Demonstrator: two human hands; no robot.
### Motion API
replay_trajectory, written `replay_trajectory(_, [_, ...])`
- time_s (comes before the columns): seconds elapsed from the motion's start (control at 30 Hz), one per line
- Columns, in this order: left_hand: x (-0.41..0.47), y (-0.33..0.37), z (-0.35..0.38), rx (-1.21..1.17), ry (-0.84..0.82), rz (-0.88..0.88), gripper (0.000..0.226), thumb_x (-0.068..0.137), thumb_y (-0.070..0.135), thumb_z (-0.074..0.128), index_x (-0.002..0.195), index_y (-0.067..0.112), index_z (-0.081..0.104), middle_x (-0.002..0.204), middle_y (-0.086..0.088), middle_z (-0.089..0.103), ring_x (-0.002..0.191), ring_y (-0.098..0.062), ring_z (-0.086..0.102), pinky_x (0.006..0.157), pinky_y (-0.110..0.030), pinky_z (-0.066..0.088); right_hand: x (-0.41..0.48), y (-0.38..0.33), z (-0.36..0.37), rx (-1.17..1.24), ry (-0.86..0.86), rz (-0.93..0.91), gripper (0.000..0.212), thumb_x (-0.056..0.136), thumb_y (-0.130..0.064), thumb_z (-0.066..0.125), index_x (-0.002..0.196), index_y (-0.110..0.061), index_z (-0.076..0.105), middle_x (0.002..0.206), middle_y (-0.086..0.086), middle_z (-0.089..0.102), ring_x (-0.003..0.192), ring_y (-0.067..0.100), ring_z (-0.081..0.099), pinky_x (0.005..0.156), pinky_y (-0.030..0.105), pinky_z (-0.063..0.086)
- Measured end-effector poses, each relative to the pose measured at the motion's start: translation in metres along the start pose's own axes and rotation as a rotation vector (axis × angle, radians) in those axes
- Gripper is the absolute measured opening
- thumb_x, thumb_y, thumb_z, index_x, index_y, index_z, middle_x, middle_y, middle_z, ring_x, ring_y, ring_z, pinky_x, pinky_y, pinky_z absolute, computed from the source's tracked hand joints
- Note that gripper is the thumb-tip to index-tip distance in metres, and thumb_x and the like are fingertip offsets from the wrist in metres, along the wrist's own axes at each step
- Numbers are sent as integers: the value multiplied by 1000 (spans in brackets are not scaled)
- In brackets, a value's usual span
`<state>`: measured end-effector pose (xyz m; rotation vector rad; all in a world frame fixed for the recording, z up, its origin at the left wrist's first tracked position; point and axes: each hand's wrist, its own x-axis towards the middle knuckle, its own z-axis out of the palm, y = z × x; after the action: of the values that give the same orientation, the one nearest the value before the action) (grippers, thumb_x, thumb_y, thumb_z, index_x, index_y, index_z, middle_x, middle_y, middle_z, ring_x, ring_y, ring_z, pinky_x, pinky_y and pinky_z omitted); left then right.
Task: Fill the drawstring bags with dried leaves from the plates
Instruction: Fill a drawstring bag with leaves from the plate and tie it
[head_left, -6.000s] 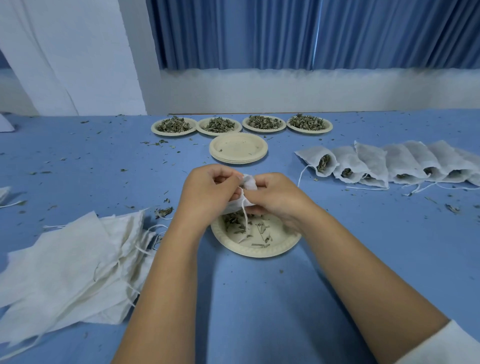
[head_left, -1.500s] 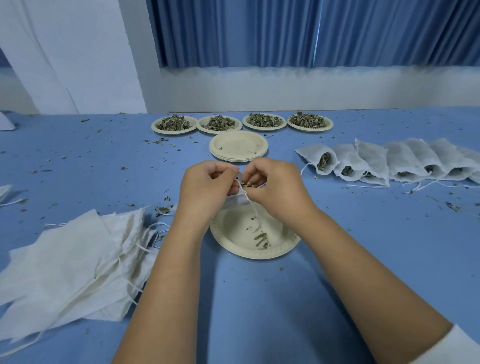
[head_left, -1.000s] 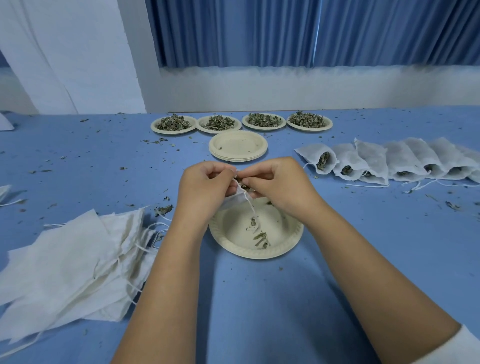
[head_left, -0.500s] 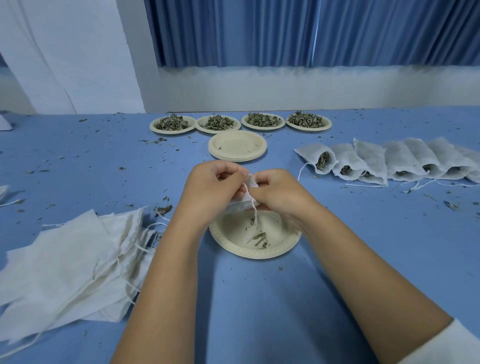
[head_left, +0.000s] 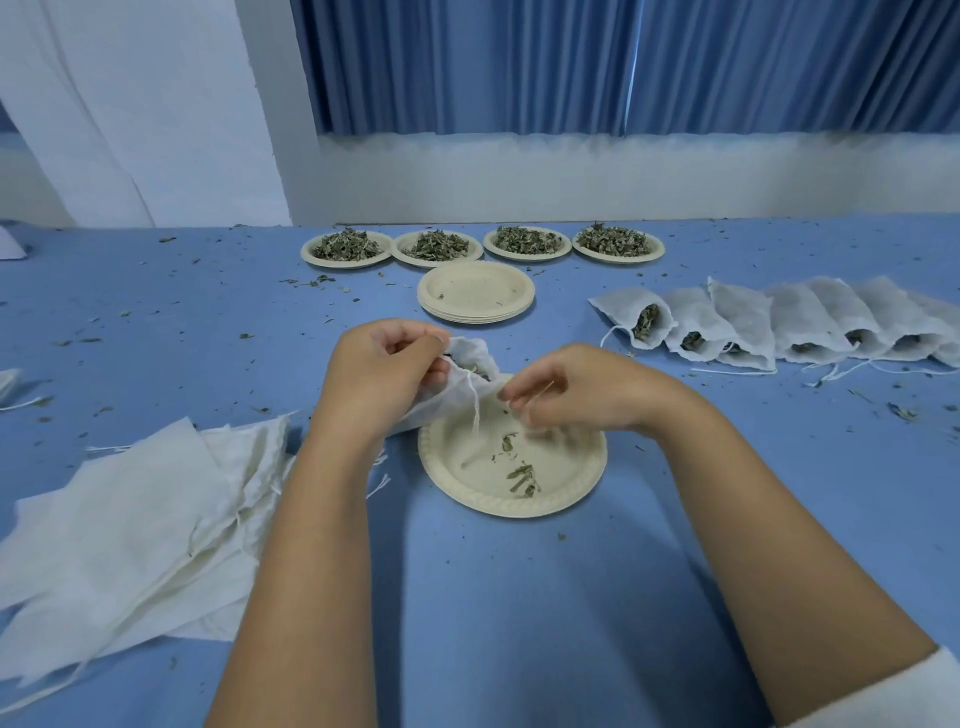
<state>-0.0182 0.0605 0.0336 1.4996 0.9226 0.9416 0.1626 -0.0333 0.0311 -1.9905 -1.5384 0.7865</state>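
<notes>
- One bag (head_left: 460, 387) in work. The left hand (head_left: 382, 374) pinches its rim, grip closed on the cloth, and holds the mouth open toward the right hand (head_left: 576, 397).
- The bag lies tilted. Its long axis runs from the low end under the left wrist up to the mouth, which sits over the far left rim of the plate (head_left: 519, 512). The drawstring (head_left: 474, 410) hangs from the mouth down toward the plate.
- The right hand is just right of the mouth, above the plate, with fingers curled and tips drawn together. Cannot tell whether that grip holds a scrap or nothing.
- A few leaves (head_left: 522, 478) lie near the plate's middle, nearer the camera than the right fingertips. The right hand is the closer one.
- Judgement: the next pinch goes down to those leaves, then up and left into the mouth. This plate is nearly emptied.
- Bag appearance: white, thin, soft cloth, slightly bulged, with dark leaf showing inside the mouth.
- Also on the surface (head_left: 493, 623): filled bags (head_left: 753, 327) in a row at right, flat bags (head_left: 130, 519) piled at left.
</notes>
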Motion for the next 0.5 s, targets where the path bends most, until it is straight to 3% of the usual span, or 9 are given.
replay_trajectory(0.1, [0, 0, 2, 15, -15, -7, 15, 89, 14, 66, 77, 18, 74, 57, 4, 65, 52, -7, 60, 50, -13, 45, -2, -2, 7, -276, -188, -12, 56, 77, -28, 81, 129, -30, 60, 120, -19, 59, 104, -3, 55, 94, 18, 45])
replay_trajectory(0.17, [0, 0, 2, 4, -21, -12, 15, 89, 14, 66, 77, 19, 74, 57, 4, 65, 53, -8, 61, 50, -13, 45, -2, -3, 11, -320, -241, -21, 60, 74, -32, 83, 128, -35, 58, 113, -25, 50, 108, -1, 50, 91, 16, 43])
replay_trajectory(0.23, [0, -1, 2, -7, -23, -11, 16, 89, 14, 66, 77, 19, 74, 57, 4, 66, 53, -9, 61, 51, -14, 47, -1, -2, 13, -330, -238, -29, 53, 73, -32, 84, 120, -40, 61, 101, -27, 47, 99, -5, 49, 81, 11, 41])
replay_trajectory(0.37, [2, -4, 3, -6, -36, -2, 16, 89, 13, 67, 76, 18, 74, 58, 3, 67, 54, -8, 62, 62, -20, 54, 4, -1, 23, -232, -141, -59, 23, 77, -25, 82, 95, -34, 69, 85, -17, 59, 73, -2, 55, 67, 17, 48])
replay_trajectory(0.5, [3, -6, 3, -9, -39, -1, 15, 89, 13, 67, 76, 17, 75, 59, 2, 67, 56, -8, 62, 74, -28, 57, 5, -3, 21, -208, -76, -59, 13, 83, -30, 75, 96, -28, 75, 83, -15, 70, 80, 3, 65, 75, 22, 53])
